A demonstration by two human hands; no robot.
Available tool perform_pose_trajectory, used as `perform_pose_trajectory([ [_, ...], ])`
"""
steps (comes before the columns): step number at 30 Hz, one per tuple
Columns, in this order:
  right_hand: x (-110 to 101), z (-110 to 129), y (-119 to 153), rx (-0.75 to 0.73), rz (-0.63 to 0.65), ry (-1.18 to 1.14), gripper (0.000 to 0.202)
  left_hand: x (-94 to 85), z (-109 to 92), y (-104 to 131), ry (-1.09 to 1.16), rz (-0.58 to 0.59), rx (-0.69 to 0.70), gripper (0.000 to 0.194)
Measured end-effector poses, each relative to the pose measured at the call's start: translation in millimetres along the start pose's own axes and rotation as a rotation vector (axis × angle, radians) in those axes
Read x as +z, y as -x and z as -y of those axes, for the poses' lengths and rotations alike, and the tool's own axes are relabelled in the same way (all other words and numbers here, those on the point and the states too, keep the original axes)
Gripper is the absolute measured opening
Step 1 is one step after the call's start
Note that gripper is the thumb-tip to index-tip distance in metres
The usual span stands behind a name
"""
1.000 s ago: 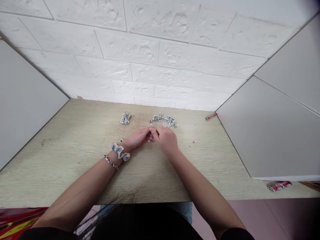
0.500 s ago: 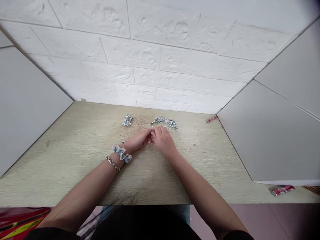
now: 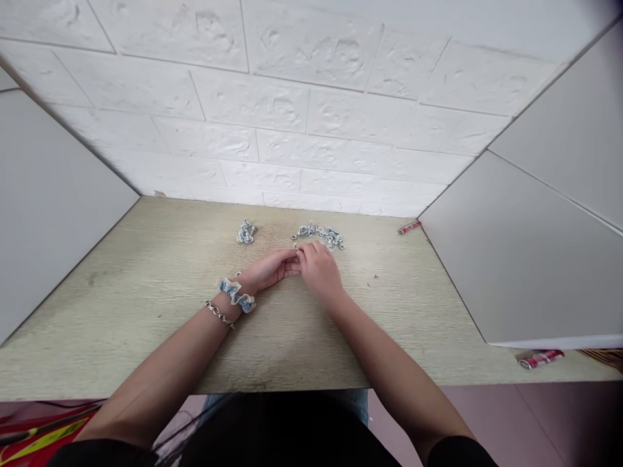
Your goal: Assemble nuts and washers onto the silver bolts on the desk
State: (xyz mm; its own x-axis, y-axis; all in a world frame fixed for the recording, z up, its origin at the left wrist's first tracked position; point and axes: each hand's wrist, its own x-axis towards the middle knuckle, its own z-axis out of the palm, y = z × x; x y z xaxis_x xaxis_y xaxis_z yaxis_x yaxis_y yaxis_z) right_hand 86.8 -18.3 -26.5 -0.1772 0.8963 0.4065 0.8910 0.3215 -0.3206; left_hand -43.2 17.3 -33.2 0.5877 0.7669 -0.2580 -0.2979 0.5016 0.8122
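Over the middle of the wooden table my left hand [image 3: 273,269] and my right hand [image 3: 320,269] meet at the fingertips. A small metal bolt [image 3: 295,246] pokes up between them, its lower part hidden by the fingers. Both hands are closed around it. Just behind the right hand lies a loose pile of bolts, nuts and washers [image 3: 331,235], with one nut [image 3: 294,237] at its left end. A smaller cluster of bolts [image 3: 246,231] stands farther left. Beside my left wrist a small nut [image 3: 238,274] is partly hidden.
A red battery-like cylinder [image 3: 409,227] lies at the back right, and another [image 3: 541,359] near the front right edge. White panels [image 3: 545,259] flank the table [image 3: 121,279], and a white brick-pattern wall [image 3: 282,149] stands behind.
The whole view has shifted slightly. The fingers of my left hand look straighter beneath the right hand's fingertips, and the bolt tip now shows above them.
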Motion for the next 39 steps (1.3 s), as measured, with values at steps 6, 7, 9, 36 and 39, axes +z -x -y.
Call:
perform_pose_trajectory([
  [6,-3,0,0,0.084,-0.011,-0.021,0.021,5.5,4,3,-0.302,0.122,0.134,0.017],
  [7,-4,0,0,0.092,-0.014,-0.038,0.021,6.1,4,3,-0.367,0.113,0.162,0.016],
  [9,-4,1,0,0.099,-0.012,-0.069,0.019,7.8,5,2,-0.475,0.076,0.202,0.014],
  [36,-5,5,3,-0.024,-0.132,-0.245,0.015,12.2,7,2,-0.973,-0.128,0.275,0.014],
  [39,-6,5,3,-0.025,-0.126,-0.26,0.014,14.8,5,5,-1.022,-0.107,0.301,0.014],
])
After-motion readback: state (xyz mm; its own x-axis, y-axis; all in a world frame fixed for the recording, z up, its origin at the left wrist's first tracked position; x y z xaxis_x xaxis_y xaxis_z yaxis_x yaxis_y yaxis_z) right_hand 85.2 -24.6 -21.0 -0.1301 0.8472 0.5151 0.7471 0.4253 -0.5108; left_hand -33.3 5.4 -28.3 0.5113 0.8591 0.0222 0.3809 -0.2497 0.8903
